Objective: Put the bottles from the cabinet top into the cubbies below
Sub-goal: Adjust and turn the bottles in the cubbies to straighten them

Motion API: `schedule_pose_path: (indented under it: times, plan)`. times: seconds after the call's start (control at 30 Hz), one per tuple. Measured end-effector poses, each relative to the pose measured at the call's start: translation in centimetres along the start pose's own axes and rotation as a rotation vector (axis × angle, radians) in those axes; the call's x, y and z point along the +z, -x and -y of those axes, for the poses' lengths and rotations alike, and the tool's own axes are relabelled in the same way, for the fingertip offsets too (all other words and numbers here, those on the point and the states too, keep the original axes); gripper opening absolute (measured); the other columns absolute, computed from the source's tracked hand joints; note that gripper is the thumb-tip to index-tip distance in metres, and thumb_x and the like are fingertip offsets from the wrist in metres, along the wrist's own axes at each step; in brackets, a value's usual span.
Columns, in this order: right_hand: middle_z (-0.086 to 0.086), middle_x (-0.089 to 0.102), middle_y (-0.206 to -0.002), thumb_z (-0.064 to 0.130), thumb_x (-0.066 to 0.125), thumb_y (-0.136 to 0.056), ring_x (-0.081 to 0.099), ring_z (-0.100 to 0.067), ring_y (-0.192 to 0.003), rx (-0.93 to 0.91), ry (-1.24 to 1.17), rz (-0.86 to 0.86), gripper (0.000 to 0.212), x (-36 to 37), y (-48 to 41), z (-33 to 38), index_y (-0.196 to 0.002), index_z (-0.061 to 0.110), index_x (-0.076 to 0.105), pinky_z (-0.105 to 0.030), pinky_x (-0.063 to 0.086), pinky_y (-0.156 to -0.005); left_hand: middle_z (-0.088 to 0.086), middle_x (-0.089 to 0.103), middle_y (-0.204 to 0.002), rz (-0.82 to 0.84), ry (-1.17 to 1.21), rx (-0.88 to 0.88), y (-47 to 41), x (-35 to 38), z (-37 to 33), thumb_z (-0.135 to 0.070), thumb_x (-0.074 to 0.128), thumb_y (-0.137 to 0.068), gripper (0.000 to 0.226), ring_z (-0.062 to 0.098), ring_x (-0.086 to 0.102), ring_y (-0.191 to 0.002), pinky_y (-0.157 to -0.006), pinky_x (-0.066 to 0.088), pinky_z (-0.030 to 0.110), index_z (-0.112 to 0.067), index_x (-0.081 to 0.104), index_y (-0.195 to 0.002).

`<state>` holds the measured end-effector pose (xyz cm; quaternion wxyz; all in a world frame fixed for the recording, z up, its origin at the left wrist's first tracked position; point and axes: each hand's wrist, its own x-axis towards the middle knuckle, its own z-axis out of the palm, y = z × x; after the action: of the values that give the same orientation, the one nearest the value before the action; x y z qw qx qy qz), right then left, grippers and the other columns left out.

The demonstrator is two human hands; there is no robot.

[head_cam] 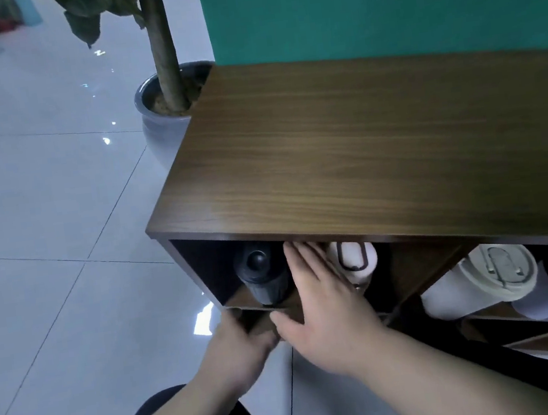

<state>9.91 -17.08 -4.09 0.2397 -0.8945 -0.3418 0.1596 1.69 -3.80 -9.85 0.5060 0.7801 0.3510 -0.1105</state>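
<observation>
Pale glossy floor tiles (41, 208) and a green wall panel (378, 1) frame a walnut-toned cabinet (343, 136), its top bare of bottles, with a potted plant (167, 92) standing just beside its far left corner. Below the top, the leftmost cubby (211, 273) holds a black bottle (263, 274) standing with its round cap toward the camera, and a white bottle (353, 261) with a dark loop handle sits in the same row just to its right. A larger white flip-lid bottle (478, 280) lies tilted in the neighbouring cubby. The person's right hand (322, 301) is spread flat, fingers extended, reaching into the cubby between the black and white bottles and gripping nothing. The left hand (238, 346) curls around the front edge of the shelf board beneath the black bottle; whether its fingers close fully is hidden
</observation>
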Motion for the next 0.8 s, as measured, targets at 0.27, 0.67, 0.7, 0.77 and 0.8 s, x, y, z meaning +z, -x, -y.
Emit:
schedule_pose_path:
  times: [0.27,0.67,0.7,0.77,0.8]
  plan:
    - [0.007,0.04,-0.158,0.041,0.079,-0.074,0.032,-0.013,-0.149,0.21,-0.38,-0.116,0.096,2.9,-3.7,0.0,-0.154,0.029,0.028,-0.028,0.025,-0.12,0.003,0.065,-0.133,-0.149,0.081,-0.043,-5.0,0.5,2.3,-0.046,0.08,-0.056,0.096,0.023,0.068,-0.117,-0.096,0.06,0.044,-0.033,0.038,-0.142]
    - [0.007,0.044,-0.157,0.027,0.075,-0.087,0.04,-0.014,-0.146,0.271,-0.435,-0.019,0.081,3.7,-5.7,-1.2,-0.155,0.034,0.031,-0.026,0.031,-0.113,0.006,0.061,-0.135,-0.177,0.106,0.055,-5.3,1.1,0.7,-0.062,0.058,-0.057,0.102,0.026,0.065,-0.119,-0.099,0.057,0.049,-0.02,0.038,-0.148]
    - [0.006,0.043,-0.158,0.027,0.074,-0.089,0.039,-0.014,-0.146,0.269,-0.427,-0.018,0.081,3.7,-5.6,-1.3,-0.156,0.033,0.029,-0.024,0.03,-0.111,0.006,0.061,-0.136,-0.179,0.106,0.048,-5.0,1.1,0.4,-0.063,0.058,-0.058,0.101,0.026,0.065,-0.119,-0.099,0.056,0.049,-0.02,0.039,-0.148]
    - [0.005,0.041,-0.16,0.027,0.071,-0.092,0.039,-0.015,-0.146,0.265,-0.405,-0.01,0.079,3.6,-5.6,-1.3,-0.158,0.032,0.028,-0.024,0.03,-0.109,0.005,0.06,-0.135,-0.177,0.101,0.038,-4.8,1.0,0.0,-0.06,0.064,-0.066,0.091,0.027,0.063,-0.12,-0.1,0.055,0.048,-0.021,0.041,-0.145]
    - [0.005,0.039,-0.161,0.027,0.071,-0.093,0.039,-0.016,-0.147,0.263,-0.398,-0.001,0.079,3.5,-5.6,-1.4,-0.159,0.032,0.026,-0.024,0.03,-0.11,0.006,0.06,-0.134,-0.177,0.096,0.04,-4.6,1.0,-0.2,-0.055,0.068,-0.073,0.084,0.027,0.063,-0.12,-0.1,0.055,0.047,-0.02,0.041,-0.144]
